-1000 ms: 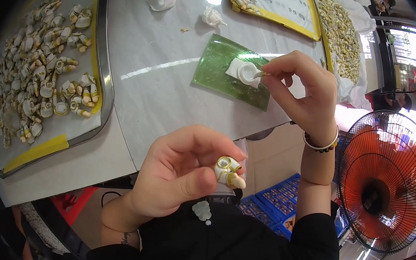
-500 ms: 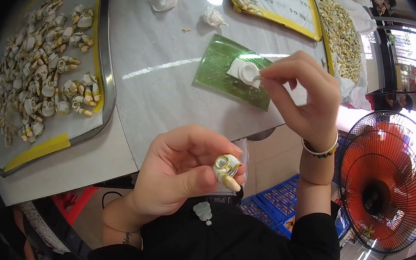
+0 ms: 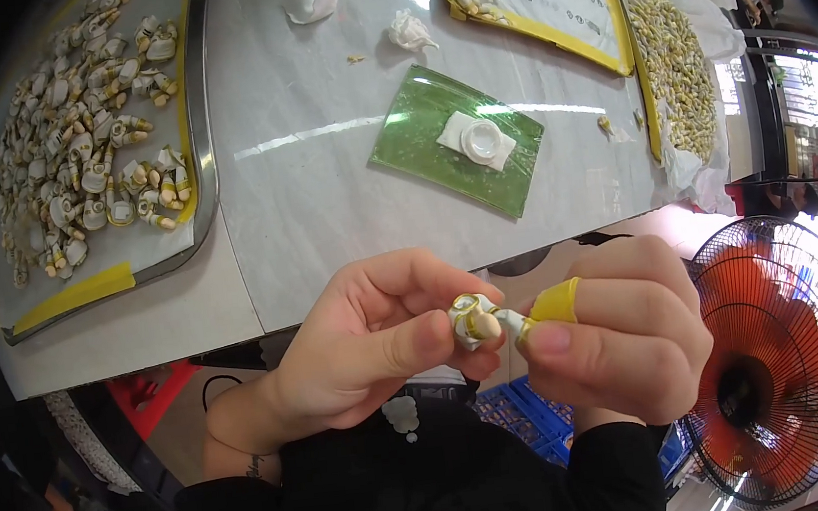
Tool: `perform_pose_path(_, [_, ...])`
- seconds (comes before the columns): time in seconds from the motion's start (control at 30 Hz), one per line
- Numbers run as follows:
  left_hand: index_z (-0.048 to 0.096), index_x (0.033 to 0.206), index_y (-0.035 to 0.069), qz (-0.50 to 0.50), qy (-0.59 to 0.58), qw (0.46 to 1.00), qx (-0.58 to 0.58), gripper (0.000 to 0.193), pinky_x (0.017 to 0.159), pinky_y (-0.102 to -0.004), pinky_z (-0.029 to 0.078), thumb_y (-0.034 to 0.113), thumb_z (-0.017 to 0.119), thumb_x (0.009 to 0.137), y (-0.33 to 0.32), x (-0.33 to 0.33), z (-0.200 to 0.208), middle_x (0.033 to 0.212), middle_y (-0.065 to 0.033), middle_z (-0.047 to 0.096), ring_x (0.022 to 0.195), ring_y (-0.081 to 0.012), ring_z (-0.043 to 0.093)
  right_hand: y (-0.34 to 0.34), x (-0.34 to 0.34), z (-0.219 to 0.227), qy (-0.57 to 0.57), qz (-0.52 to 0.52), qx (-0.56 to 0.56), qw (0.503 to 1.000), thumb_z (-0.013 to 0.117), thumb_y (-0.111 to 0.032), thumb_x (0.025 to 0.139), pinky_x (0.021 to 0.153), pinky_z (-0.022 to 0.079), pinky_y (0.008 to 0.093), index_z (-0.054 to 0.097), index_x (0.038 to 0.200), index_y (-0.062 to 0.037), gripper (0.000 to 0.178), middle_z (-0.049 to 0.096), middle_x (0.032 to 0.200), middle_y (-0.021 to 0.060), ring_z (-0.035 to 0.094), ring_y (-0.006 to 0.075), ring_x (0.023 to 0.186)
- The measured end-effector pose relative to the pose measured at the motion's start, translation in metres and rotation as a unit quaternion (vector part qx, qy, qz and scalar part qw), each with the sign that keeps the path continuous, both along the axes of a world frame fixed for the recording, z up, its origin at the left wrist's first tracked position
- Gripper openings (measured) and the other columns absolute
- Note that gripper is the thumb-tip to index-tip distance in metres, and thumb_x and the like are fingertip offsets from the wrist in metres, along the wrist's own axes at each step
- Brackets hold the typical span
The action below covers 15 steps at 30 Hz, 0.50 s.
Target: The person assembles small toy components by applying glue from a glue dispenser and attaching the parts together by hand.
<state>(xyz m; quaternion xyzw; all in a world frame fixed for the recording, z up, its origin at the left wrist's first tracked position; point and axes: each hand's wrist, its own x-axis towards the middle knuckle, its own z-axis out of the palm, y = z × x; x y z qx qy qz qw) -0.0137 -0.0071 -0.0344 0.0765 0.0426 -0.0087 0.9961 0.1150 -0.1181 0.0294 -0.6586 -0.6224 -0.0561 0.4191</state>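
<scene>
My left hand (image 3: 367,333) pinches a small figurine part (image 3: 473,320), white with gold trim and a flesh-coloured tip, between thumb and fingertips. Close against its right side, my right hand (image 3: 623,333) grips a smaller white-and-yellow piece (image 3: 513,323) between thumb and index finger. The two pieces appear to touch. A yellow band (image 3: 556,301) wraps a finger of the right hand. Beyond the hands, a small round white dish (image 3: 482,140) sits on a white square pad on a green glass slab (image 3: 416,122); what the dish holds is unclear.
At left, a tray (image 3: 206,167) carries many similar figurine parts (image 3: 84,149). A yellow-edged tray (image 3: 546,40) and a heap of small yellowish pieces (image 3: 672,72) lie at far right. Crumpled white tissue (image 3: 410,31) rests on the table. An orange fan (image 3: 778,358) stands at right.
My right hand has come from the white dish down to the figurine part in my left hand, with a small piece in its fingers. The left hand has turned the part and shifted slightly right.
</scene>
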Motion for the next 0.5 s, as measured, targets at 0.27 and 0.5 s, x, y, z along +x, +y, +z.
perform_pose_path(0.27, [0.053, 0.111, -0.003, 0.015, -0.002, 1.000, 0.014, 0.030, 0.082, -0.0283, 0.049, 0.012, 0.059, 0.086, -0.002, -0.001, 0.000, 0.100, -0.0119, 0.062, 0.090, -0.0162, 0.060, -0.007, 0.000, -0.001, -0.110, 0.018, -0.004, 0.994, 0.070, -0.013, 0.070, 0.046, 0.040, 0.0226, 0.056, 0.090, -0.0058, 0.026, 0.057, 0.072, 0.0059, 0.052, 0.0167, 0.055])
perform_pose_path(0.5, [0.056, 0.092, 0.002, 0.204, 0.011, 0.899, 0.388, 0.029, 0.067, -0.0299, 0.051, 0.020, 0.072, 0.076, -0.004, -0.002, 0.007, 0.087, -0.0129, 0.059, 0.080, -0.0221, 0.061, 0.001, -0.004, -0.017, 0.042, 0.050, 0.099, 0.993, 0.068, 0.003, 0.056, 0.044, 0.044, 0.0250, 0.059, 0.074, 0.0048, 0.020, 0.057, 0.070, 0.0119, 0.055, 0.0200, 0.056])
